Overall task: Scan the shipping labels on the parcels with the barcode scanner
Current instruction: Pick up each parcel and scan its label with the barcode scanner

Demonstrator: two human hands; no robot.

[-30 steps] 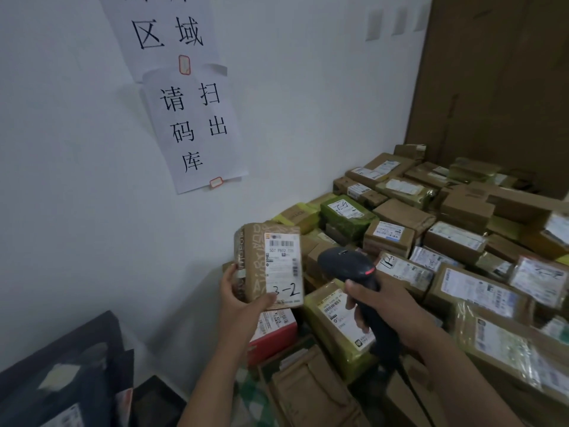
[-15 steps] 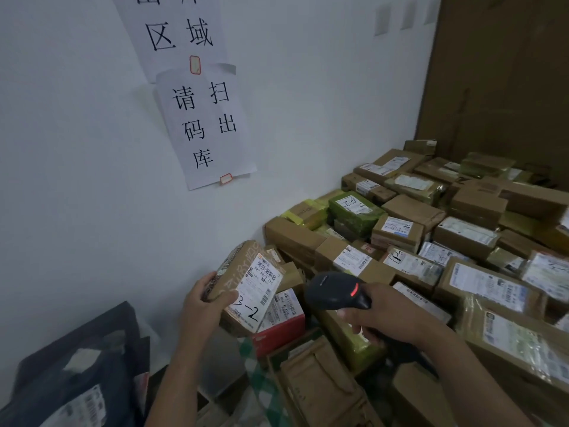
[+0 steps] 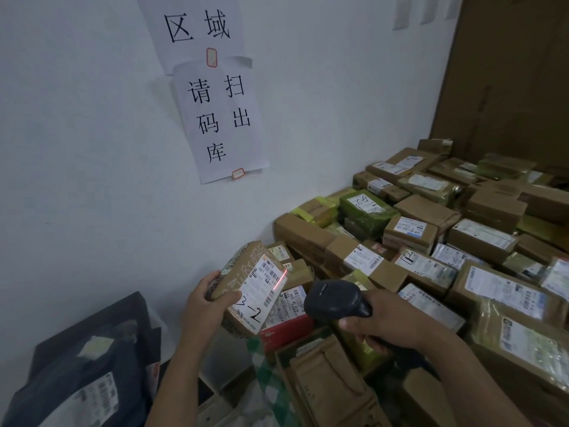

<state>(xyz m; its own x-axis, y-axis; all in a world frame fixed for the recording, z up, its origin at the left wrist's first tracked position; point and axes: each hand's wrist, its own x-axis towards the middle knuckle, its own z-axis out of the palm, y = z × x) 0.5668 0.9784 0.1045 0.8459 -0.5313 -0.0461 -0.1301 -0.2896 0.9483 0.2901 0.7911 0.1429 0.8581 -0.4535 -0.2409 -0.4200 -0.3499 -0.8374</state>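
My left hand [image 3: 205,298] grips a small brown parcel [image 3: 243,272] tilted to the right, thumb across the lower edge of its white shipping label [image 3: 261,291], which is marked "3-2". A red scan line crosses the label's right edge. My right hand [image 3: 380,326] holds a black barcode scanner [image 3: 334,300] by its handle, the head pointing left at the label, a short gap away. A large heap of brown and green labelled parcels [image 3: 431,241] fills the right side.
A white wall with paper signs [image 3: 220,118] stands close on the left. Dark mailer bags [image 3: 83,365] lie at lower left. A red box [image 3: 288,329] and an open carton [image 3: 326,383] sit just under my hands. A brown panel [image 3: 508,72] rises behind the heap.
My left hand lowered the parcel and tilted it to the right. The scanner came down and now points at the label, with a red scan line showing on it.
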